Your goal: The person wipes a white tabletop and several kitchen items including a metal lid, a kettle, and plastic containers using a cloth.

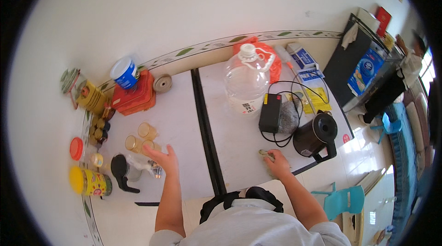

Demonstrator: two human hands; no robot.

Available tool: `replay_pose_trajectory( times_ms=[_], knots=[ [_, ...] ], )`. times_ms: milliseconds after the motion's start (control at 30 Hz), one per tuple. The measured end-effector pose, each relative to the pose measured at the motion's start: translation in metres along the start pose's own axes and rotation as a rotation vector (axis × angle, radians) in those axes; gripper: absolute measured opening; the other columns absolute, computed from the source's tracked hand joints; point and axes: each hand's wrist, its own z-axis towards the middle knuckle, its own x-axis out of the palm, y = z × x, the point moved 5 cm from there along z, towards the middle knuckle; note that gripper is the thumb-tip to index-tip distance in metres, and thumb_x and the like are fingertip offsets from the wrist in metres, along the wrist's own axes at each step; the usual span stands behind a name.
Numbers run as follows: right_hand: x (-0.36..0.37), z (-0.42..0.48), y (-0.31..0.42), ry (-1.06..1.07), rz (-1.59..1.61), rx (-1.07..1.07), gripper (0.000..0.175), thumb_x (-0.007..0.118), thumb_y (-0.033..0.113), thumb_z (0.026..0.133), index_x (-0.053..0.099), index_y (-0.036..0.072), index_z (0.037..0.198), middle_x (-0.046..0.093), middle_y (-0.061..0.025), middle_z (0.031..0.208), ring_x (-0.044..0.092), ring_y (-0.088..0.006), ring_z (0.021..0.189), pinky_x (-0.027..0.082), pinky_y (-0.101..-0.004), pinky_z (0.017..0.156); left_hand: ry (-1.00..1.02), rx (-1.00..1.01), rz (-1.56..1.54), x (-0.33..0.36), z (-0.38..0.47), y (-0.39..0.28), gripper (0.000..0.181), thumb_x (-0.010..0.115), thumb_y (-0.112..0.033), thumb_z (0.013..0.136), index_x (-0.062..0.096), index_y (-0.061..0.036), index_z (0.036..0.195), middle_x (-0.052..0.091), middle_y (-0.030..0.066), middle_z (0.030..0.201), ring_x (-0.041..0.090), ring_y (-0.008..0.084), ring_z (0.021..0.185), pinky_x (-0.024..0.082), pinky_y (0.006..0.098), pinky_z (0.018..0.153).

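My right hand (278,164) grips a greenish-grey cloth (265,153) on the white table (234,163), near its front edge. Left of the table's black seam, my left hand (165,159) is held with its fingers apart. Its fingertips overlap one of three amber glass cups (147,130); whether they touch it I cannot tell. Just below that hand lies a transparent plastic bag (152,168) with small items in it. A glass pot with a black lid and handle (121,173) stands to its left. A dark electric kettle (316,136) stands right of my right hand.
A large plastic water bottle (247,83) stands behind, beside a black power adapter (270,113) with looping cables. Red tins (134,94) and several jars (90,181) line the left wall. A turquoise stool (345,200) is at lower right; a person (397,73) stands farther off.
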Motion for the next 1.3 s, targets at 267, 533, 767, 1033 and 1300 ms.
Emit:
replay_pose_trajectory(
  times_ms=[267,533,767,1033,1300],
  knots=[
    [-0.001,-0.002,0.002,-0.001,0.019,-0.028,0.033,0.063,0.028,0.079,0.056,0.008,0.104,0.057,-0.0105,0.105,0.058,-0.0293,0.093,0.046,-0.0359,0.080,0.471,0.560,-0.359,0.079,0.006,-0.215,0.070,0.068,-0.014,0.073,0.032,-0.0031,0.132,0.026,0.0247,0.138,0.025,0.0373,0.130,0.023,0.0448,0.105],
    [-0.001,-0.005,0.005,-0.054,0.074,-0.133,0.031,0.062,0.027,0.079,0.057,0.007,0.102,0.057,-0.0112,0.102,0.057,-0.0294,0.093,0.046,-0.0357,0.080,0.626,0.340,-0.483,0.198,0.053,-0.307,0.076,0.077,-0.031,0.066,0.042,0.0044,0.123,0.052,0.0205,0.119,0.050,0.0336,0.111,0.039,0.0390,0.094],
    [-0.004,-0.004,-0.001,-0.068,0.092,-0.128,0.029,0.061,0.025,0.079,0.056,0.007,0.101,0.057,-0.0110,0.101,0.057,-0.0306,0.092,0.046,-0.0367,0.079,0.763,0.215,-0.529,0.177,0.055,-0.332,0.056,0.076,-0.029,0.069,0.055,0.0005,0.111,0.063,0.0132,0.104,0.060,0.0236,0.096,0.044,0.0337,0.085],
    [-0.008,-0.006,0.003,-0.069,0.083,-0.113,0.029,0.061,0.026,0.079,0.057,0.008,0.101,0.058,-0.0101,0.101,0.057,-0.0298,0.092,0.047,-0.0375,0.078,0.464,0.167,-0.569,0.151,0.095,-0.289,0.047,0.074,-0.030,0.072,0.059,-0.0001,0.104,0.063,0.0102,0.098,0.059,0.0186,0.089,0.045,0.0296,0.079],
    [-0.004,-0.004,0.003,-0.054,0.063,-0.083,0.030,0.062,0.026,0.078,0.057,0.008,0.102,0.058,-0.0100,0.101,0.058,-0.0297,0.091,0.047,-0.0370,0.076,0.299,0.082,-0.657,0.083,0.215,-0.244,0.036,0.074,-0.025,0.074,0.061,-0.0017,0.098,0.064,0.0062,0.088,0.057,0.0141,0.080,0.045,0.0289,0.074]
  ],
)
